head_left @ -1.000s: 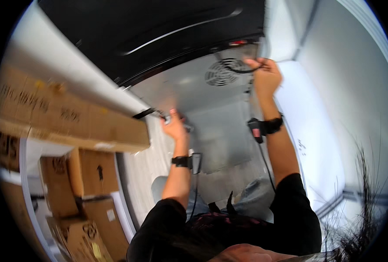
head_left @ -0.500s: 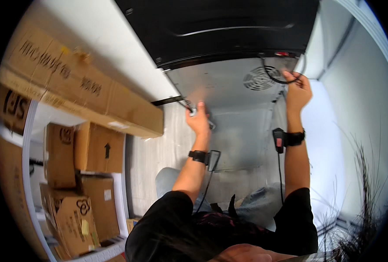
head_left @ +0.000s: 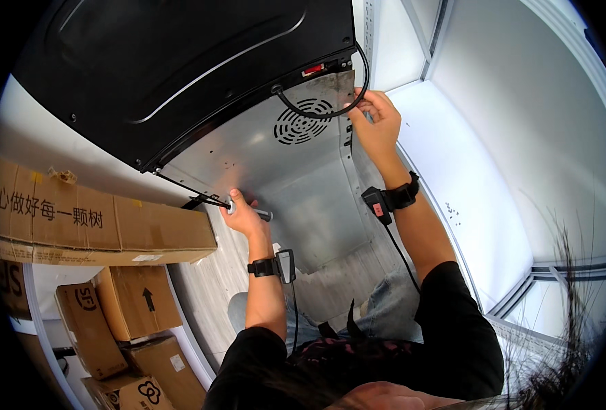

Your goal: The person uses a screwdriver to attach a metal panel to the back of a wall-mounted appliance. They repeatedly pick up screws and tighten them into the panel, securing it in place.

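Left hand (head_left: pixel 247 220): gripping grey cylinder (head_left: pixel 266 215)
Right hand (head_left: pixel 376 123): at black cable (head_left: pixel 322 116), pinch unclear
Black housing (head_left: pixel 200 51): now further left in view

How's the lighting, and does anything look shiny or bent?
Head view: the white panel at right is brightest. Head view: the metal panel has a soft sheen above the left hand. Head view: the white frame at upper right bows.

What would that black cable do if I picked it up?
The black cable would probably bend, then spring back, because it makes a smooth, round loop beside the right hand. It's likely light, since it looks thin. It probably wouldn't come away freely: one end joins the machine.
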Demonstrator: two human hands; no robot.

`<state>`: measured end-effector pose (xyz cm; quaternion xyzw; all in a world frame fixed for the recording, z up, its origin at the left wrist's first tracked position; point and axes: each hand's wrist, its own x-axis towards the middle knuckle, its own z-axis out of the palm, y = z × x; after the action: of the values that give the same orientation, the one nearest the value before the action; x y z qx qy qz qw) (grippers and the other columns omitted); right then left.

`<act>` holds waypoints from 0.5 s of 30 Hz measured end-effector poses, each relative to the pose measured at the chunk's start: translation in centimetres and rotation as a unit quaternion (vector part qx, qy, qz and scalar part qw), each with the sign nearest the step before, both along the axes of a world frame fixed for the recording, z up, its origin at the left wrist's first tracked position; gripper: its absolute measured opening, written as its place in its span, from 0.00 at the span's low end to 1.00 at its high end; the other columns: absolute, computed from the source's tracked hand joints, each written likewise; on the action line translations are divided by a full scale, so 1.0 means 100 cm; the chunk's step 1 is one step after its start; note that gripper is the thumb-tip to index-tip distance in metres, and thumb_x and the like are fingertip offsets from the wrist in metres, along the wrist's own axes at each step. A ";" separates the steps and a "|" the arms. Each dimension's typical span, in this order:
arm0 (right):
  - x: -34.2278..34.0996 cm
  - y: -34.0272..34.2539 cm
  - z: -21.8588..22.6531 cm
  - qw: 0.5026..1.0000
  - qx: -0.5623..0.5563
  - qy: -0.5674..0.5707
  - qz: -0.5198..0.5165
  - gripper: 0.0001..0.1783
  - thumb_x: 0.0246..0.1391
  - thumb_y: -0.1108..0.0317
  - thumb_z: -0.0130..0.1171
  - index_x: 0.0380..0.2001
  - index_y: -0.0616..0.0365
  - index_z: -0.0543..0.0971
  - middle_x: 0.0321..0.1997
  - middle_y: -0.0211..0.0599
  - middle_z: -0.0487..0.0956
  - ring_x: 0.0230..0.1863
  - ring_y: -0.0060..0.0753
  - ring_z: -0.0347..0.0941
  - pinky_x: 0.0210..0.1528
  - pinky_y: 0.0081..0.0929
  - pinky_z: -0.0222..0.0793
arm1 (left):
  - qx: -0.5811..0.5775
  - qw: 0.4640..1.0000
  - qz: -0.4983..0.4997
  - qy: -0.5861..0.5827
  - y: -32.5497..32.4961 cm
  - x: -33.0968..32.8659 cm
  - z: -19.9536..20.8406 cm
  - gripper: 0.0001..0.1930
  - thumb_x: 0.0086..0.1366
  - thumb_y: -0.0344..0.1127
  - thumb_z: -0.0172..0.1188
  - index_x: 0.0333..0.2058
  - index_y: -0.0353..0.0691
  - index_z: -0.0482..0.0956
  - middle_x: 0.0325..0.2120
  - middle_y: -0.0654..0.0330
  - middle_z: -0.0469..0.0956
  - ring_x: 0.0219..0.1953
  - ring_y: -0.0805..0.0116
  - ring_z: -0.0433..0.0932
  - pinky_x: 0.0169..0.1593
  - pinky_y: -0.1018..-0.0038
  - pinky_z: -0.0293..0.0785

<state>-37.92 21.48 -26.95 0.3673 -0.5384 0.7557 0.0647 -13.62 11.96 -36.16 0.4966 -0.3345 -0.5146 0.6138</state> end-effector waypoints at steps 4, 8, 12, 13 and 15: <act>-0.006 0.013 -0.009 0.999 -0.004 -0.008 0.040 0.11 0.53 0.77 0.56 0.41 0.67 0.77 0.34 0.36 0.77 0.34 0.23 0.74 0.37 0.17 0.71 | 0.007 1.000 0.003 -0.008 0.000 0.001 0.001 0.22 0.60 0.41 0.62 0.49 0.40 0.67 0.32 0.62 0.75 0.27 0.71 0.74 0.25 0.76 0.69; 0.003 0.021 -0.006 0.997 -0.018 -0.062 0.040 0.08 0.58 0.75 0.52 0.38 0.66 0.76 0.34 0.40 0.79 0.32 0.23 0.75 0.35 0.18 0.72 | -0.005 1.000 -0.007 -0.008 0.000 0.003 0.000 0.22 0.60 0.41 0.61 0.49 0.40 0.67 0.32 0.62 0.75 0.28 0.71 0.74 0.25 0.77 0.69; 0.012 0.020 -0.004 0.975 -0.084 -0.139 0.153 0.05 0.57 0.75 0.53 0.36 0.66 0.72 0.34 0.42 0.79 0.33 0.23 0.76 0.34 0.19 0.72 | -0.005 1.000 0.000 -0.014 -0.002 0.004 -0.004 0.21 0.61 0.41 0.61 0.49 0.41 0.67 0.32 0.63 0.76 0.28 0.71 0.74 0.25 0.76 0.69; 0.013 0.018 -0.003 0.972 -0.078 -0.145 0.165 0.05 0.57 0.75 0.53 0.35 0.65 0.71 0.34 0.42 0.80 0.33 0.23 0.76 0.34 0.19 0.72 | -0.006 1.000 0.002 -0.016 -0.002 0.002 -0.003 0.20 0.61 0.41 0.60 0.48 0.41 0.67 0.32 0.63 0.76 0.28 0.71 0.74 0.25 0.76 0.69; 0.014 0.015 0.000 0.969 -0.073 -0.159 0.176 0.04 0.56 0.76 0.54 0.34 0.65 0.71 0.33 0.41 0.80 0.33 0.24 0.76 0.33 0.19 0.72 | -0.004 1.000 0.002 -0.018 0.000 0.000 0.000 0.20 0.61 0.42 0.60 0.48 0.42 0.67 0.33 0.63 0.76 0.28 0.72 0.74 0.26 0.76 0.69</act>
<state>-36.53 22.95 -26.99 0.3260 -0.4122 0.8410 -0.1289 -13.67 11.92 -36.21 0.5039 -0.3466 -0.5032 0.6106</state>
